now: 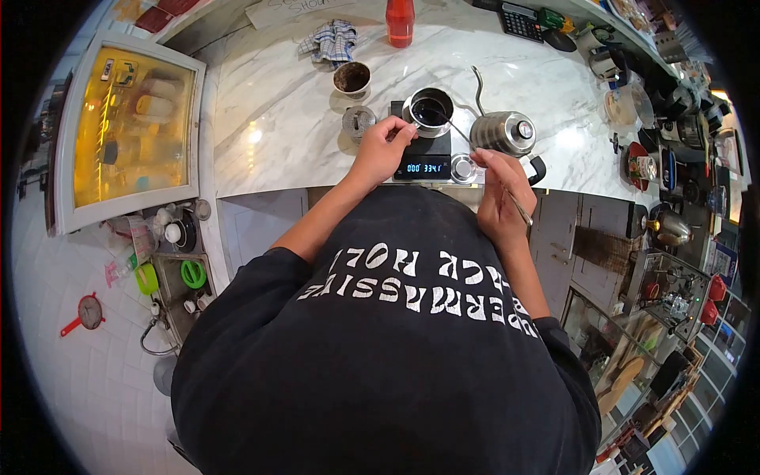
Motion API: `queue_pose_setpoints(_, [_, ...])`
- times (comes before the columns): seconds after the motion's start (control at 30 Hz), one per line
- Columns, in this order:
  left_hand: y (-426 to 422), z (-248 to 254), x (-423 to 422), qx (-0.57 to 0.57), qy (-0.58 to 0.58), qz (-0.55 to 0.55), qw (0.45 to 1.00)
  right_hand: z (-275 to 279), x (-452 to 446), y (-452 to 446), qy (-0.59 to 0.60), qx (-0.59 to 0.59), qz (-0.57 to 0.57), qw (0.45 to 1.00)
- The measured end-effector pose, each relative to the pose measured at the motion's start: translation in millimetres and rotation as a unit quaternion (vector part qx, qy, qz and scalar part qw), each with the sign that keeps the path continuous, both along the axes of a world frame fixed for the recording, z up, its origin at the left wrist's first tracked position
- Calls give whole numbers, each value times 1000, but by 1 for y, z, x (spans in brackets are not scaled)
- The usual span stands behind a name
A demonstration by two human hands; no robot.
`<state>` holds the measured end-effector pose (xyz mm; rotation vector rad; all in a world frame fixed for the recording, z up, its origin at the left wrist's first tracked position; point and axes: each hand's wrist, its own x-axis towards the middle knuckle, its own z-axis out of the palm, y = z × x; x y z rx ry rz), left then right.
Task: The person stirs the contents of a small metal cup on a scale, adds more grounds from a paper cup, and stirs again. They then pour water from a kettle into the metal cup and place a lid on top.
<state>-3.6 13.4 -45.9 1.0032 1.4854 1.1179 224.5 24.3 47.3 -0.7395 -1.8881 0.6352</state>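
Observation:
A metal cup of dark liquid (430,108) stands on a black digital scale (423,167) with a lit display. My left hand (385,147) is pinched at the cup's near left rim or handle. Closed around a long thin metal spoon (518,207), my right hand (503,188) is right of the scale, and the spoon's far end reaches into the cup. A small round silver item (463,168) lies by the scale's right edge. Left of the cup are a clear ribbed glass item (359,121) and a cup with dark grounds (351,77).
A gooseneck kettle (504,133) stands close to my right hand. Farther back are a checked cloth (329,42), a red bottle (400,24) and a calculator (521,22). An open window-like yellow door (131,131) is at the left; containers line the counter's right side.

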Motion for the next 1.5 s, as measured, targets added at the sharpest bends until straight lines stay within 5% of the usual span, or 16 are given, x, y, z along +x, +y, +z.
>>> queue_pose_setpoints(1.5, [-4,-2,41,33,11,129,991,1,38,43,40,-19,109,993])
